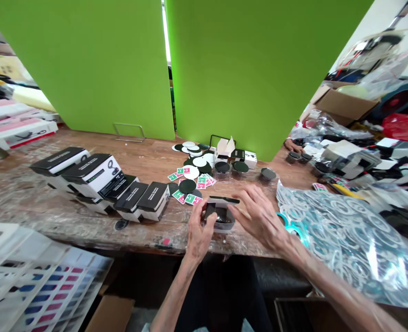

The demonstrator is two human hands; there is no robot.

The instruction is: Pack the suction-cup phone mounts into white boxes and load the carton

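My left hand (200,230) is closed around the left side of a small open box (226,225), its thumb bent over the front edge. The box has a dark inside and a raised black-edged flap (223,200). My right hand (259,214) has its thumb and fingers at the right end of that flap, apparently pinching it. Just behind the box lie black discs (187,186), white discs (191,172) and small green-and-pink cards (192,199). Round dark items in clear trays (268,174) stand farther back.
Black-and-white cartons (153,201) stand in a row on the left. At the right lies a clear plastic bag of rings (349,240), with turquoise tape rolls (298,234) beside it. Green panels (245,69) close off the back. Another person's hand (293,145) rests at the far right.
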